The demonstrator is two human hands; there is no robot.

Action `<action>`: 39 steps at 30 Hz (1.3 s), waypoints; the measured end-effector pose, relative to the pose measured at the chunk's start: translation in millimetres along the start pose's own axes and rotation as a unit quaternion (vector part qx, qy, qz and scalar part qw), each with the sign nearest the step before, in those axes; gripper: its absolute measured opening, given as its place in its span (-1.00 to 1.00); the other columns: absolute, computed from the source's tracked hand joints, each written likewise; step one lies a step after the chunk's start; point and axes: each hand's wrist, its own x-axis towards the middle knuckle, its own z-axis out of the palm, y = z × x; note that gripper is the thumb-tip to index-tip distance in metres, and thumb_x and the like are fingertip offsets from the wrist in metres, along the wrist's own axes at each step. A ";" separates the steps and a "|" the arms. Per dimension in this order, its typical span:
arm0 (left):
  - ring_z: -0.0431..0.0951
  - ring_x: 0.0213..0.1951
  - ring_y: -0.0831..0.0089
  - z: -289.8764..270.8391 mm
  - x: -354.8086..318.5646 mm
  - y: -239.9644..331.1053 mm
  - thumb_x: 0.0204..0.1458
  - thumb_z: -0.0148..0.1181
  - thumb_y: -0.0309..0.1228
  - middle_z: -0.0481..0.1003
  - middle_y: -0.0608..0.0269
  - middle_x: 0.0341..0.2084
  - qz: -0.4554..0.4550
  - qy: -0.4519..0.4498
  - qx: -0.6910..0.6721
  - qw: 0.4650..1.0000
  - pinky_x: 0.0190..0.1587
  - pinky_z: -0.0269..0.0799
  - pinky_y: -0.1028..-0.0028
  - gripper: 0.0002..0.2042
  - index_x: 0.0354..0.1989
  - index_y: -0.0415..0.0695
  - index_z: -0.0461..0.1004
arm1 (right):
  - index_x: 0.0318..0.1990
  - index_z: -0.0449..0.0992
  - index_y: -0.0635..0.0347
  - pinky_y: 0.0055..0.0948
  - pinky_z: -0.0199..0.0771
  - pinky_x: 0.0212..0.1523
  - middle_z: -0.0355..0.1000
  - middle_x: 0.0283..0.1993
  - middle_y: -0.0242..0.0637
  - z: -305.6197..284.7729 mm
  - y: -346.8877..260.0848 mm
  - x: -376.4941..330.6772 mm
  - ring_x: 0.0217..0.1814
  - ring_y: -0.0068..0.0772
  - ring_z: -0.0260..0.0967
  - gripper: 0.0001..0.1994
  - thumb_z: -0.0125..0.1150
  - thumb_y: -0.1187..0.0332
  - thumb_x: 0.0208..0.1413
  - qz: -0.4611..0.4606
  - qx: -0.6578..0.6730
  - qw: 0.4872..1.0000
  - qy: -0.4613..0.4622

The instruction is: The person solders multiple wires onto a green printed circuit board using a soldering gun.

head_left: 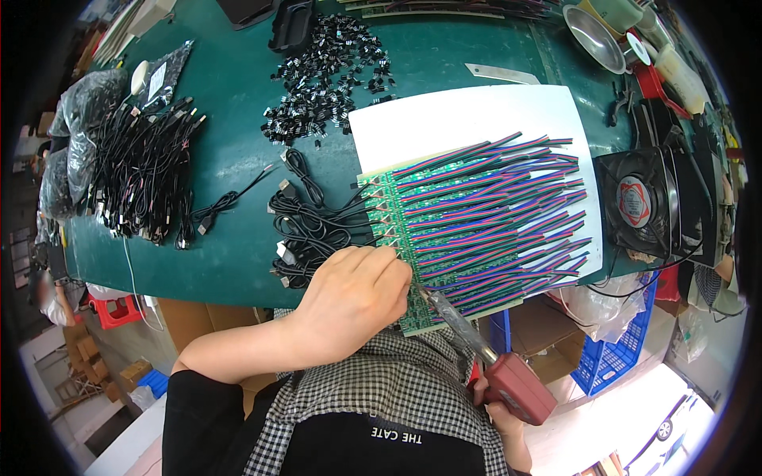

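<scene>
Green board [409, 308] lies at the centre of the frame, partly on white paper [468, 111], with coloured wires [484, 226] running to the right. Black cables [309, 230] meet its left edge. The left hand [349, 297] has its fingers pinched together at this edge; what they grasp is hidden. The right hand [504, 420], at lower right, is wrapped around the handle of the iron [509, 381], whose tip is just beside the left fingers. I judge that the soldering of one cable is in hand; the next move calls for a steady cable end and careful tip. The board's lower edge seems to pass the table's [230, 87] front edge, so support there is little. Below right, the iron has open room; on the left, the cables crowd the wrist.
</scene>
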 end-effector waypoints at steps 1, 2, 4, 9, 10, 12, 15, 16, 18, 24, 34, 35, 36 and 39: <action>0.45 -0.43 0.28 0.0 0.2 0.2 -0.27 0.28 -0.59 0.34 0.24 -0.54 0.001 -0.001 0.000 1.000 -0.33 0.37 0.33 -0.79 -0.43 -0.16 0.40 | 0.03 0.41 0.51 -0.51 0.45 -0.48 0.54 -0.40 -0.18 -0.5 -0.4 -0.8 -0.54 -0.39 0.48 -0.34 0.47 0.22 -0.19 0.002 -0.044 0.999 0.005; 0.45 -0.43 0.28 -0.1 0.4 0.3 -0.27 0.28 -0.59 0.34 0.24 -0.54 -0.001 -0.004 -0.005 1.000 -0.33 0.37 0.33 -0.79 -0.43 -0.16 0.40 | 0.02 0.43 0.49 -0.49 0.46 -0.47 0.55 -0.40 -0.18 -1.1 -0.5 -1.3 -0.52 -0.37 0.50 -0.37 0.46 0.24 -0.20 0.003 -0.088 0.996 0.011; 0.45 -0.43 0.27 -0.7 0.1 0.5 -0.27 0.28 -0.59 0.34 0.23 -0.54 -0.004 -0.008 -0.008 1.000 -0.33 0.37 0.33 -0.79 -0.43 -0.17 0.40 | 0.00 0.45 0.49 -0.49 0.47 -0.46 0.55 -0.40 -0.19 -6.6 -0.2 5.4 -0.51 -0.35 0.51 -0.40 0.44 0.28 -0.23 -0.029 -0.125 0.992 -0.016; 0.45 -0.45 0.24 1.0 0.0 0.7 -0.26 0.28 -0.60 0.34 0.22 -0.55 -0.002 0.007 -0.017 1.000 -0.34 0.39 0.33 -0.79 -0.43 -0.18 0.40 | -0.07 0.49 0.48 -0.50 0.47 -0.46 0.55 -0.40 -0.19 -3.6 -2.0 6.4 -0.52 -0.36 0.50 -0.45 0.42 0.30 -0.24 -0.052 -0.191 0.980 -0.021; 0.45 -0.45 0.24 1.2 0.4 0.7 -0.26 0.28 -0.60 0.34 0.22 -0.55 -0.001 0.007 -0.017 1.000 -0.34 0.39 0.33 -0.79 -0.43 -0.18 0.40 | -0.08 0.49 0.48 -0.50 0.45 -0.48 0.54 -0.41 -0.21 -1.6 -3.8 5.4 -0.54 -0.37 0.49 -0.48 0.42 0.31 -0.22 -0.020 -0.165 0.986 -0.021; 0.44 -0.46 0.24 1.2 1.1 0.8 -0.26 0.29 -0.60 0.34 0.22 -0.55 0.002 0.013 -0.009 1.000 -0.34 0.40 0.33 -0.79 -0.43 -0.19 0.40 | -0.09 0.50 0.47 -0.51 0.43 -0.50 0.54 -0.43 -0.22 3.6 -5.1 3.1 -0.55 -0.39 0.47 -0.50 0.41 0.32 -0.20 0.011 -0.140 0.990 -0.021; 0.45 -0.45 0.24 -0.7 0.1 1.4 -0.25 0.28 -0.60 0.34 0.23 -0.55 -0.005 0.002 -0.005 1.000 -0.34 0.39 0.33 -0.80 -0.43 -0.18 0.41 | -0.15 0.50 0.49 -0.56 0.37 -0.54 0.51 -0.49 -0.21 8.5 -6.6 4.4 -0.57 -0.44 0.44 -0.58 0.38 0.37 -0.17 0.013 0.036 0.998 0.039; 0.45 -0.45 0.24 -1.1 -0.6 2.3 -0.25 0.28 -0.60 0.34 0.23 -0.55 -0.007 0.003 -0.001 1.000 -0.34 0.39 0.33 -0.80 -0.43 -0.18 0.41 | -0.18 0.50 0.50 -0.57 0.34 -0.54 0.49 -0.52 -0.21 7.8 -9.5 9.6 -0.57 -0.45 0.42 -0.60 0.38 0.37 -0.16 0.005 0.017 1.000 0.020; 0.46 -0.44 0.26 -2.5 -1.4 4.9 -0.22 0.26 -0.57 0.35 0.23 -0.53 -0.002 -0.002 0.022 1.000 -0.34 0.38 0.33 -0.83 -0.42 -0.16 0.42 | -0.20 0.50 0.51 -0.57 0.32 -0.54 0.48 -0.55 -0.22 8.0 -18.6 14.0 -0.58 -0.46 0.41 -0.61 0.39 0.38 -0.16 -0.008 0.006 1.000 -0.009; 0.46 -0.40 0.32 -8.8 -3.2 9.2 -0.21 0.21 -0.48 0.35 0.26 -0.48 0.022 -0.055 0.084 0.995 -0.32 0.37 0.37 -0.82 -0.37 -0.14 0.43 | 0.02 0.30 0.45 -0.45 0.30 -0.56 0.39 -0.21 -0.13 -12.7 11.2 -14.1 -0.56 -0.41 0.32 -0.28 0.36 -0.05 -0.05 0.059 0.059 0.994 0.071; 0.46 -0.29 0.13 -49.9 -10.2 -103.1 -0.13 0.29 -0.51 0.44 0.15 -0.45 -0.237 0.173 0.197 0.936 -0.21 0.36 0.24 -0.83 -0.36 -0.20 0.44 | 0.00 0.27 0.45 -0.52 0.28 -0.61 0.37 -0.20 -0.09 -13.0 20.5 -9.8 -0.61 -0.42 0.29 -0.38 0.29 0.06 -0.01 0.008 0.055 0.995 0.085; 0.47 -0.32 0.15 -49.9 -13.6 -109.7 -0.12 0.29 -0.51 0.45 0.15 -0.45 -0.249 0.173 0.157 0.940 -0.22 0.37 0.26 -0.85 -0.38 -0.21 0.46 | 0.00 0.27 0.45 -0.52 0.28 -0.61 0.37 -0.20 -0.09 -14.3 22.8 -11.7 -0.61 -0.42 0.29 -0.38 0.29 0.06 -0.01 0.007 0.055 0.995 0.086; 0.48 -0.35 0.16 -48.4 -16.5 -114.5 -0.11 0.29 -0.51 0.46 0.15 -0.46 -0.261 0.173 0.114 0.943 -0.24 0.38 0.29 -0.87 -0.40 -0.22 0.47 | -0.01 0.28 0.46 -0.51 0.29 -0.60 0.37 -0.20 -0.09 -11.8 19.6 -11.8 -0.60 -0.41 0.28 -0.46 0.19 0.20 -0.05 0.029 0.050 0.993 0.102; 0.50 -0.40 0.24 -45.3 -19.4 -126.2 -0.07 0.28 -0.55 0.50 0.14 -0.44 -0.229 0.221 0.060 0.946 -0.33 0.39 0.36 -0.92 -0.40 -0.24 0.51 | -0.03 0.29 0.47 -0.48 0.30 -0.58 0.37 -0.21 -0.09 -7.9 16.5 -11.8 -0.59 -0.39 0.27 -0.53 -0.02 0.39 -0.17 0.047 0.046 0.990 0.122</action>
